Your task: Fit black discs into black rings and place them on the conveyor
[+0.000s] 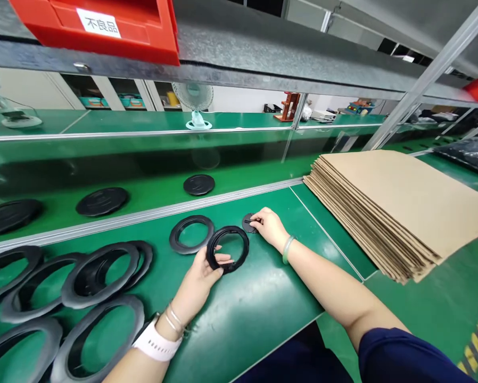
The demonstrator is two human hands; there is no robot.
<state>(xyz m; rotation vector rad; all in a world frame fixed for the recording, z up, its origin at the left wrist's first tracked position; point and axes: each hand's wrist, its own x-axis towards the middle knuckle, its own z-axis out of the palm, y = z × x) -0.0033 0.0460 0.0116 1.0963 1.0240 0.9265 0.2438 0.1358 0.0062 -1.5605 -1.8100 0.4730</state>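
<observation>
My left hand [205, 271] grips a black plastic ring [244, 254] by its lower left rim, with the fingers reaching through the opening. The ring is tilted up off the green table [239, 324]. Farther right, my right hand [268, 226] pinches the edge of a small dark disc [247, 223], which is on or just above the table; the fingertips cover its right side. A second black ring [178, 246] lies flat just behind the held one. At the left, several larger black rings [99, 306] lie in an overlapping group.
Behind a metal rail, black round discs [199, 184] sit on a green conveyor belt [155, 198]. A stack of brown cardboard sheets [414, 197] stands at the right. Overhead runs a metal shelf [239, 48] with a red bin [143, 40]. A small fan [197, 101] stands at the back.
</observation>
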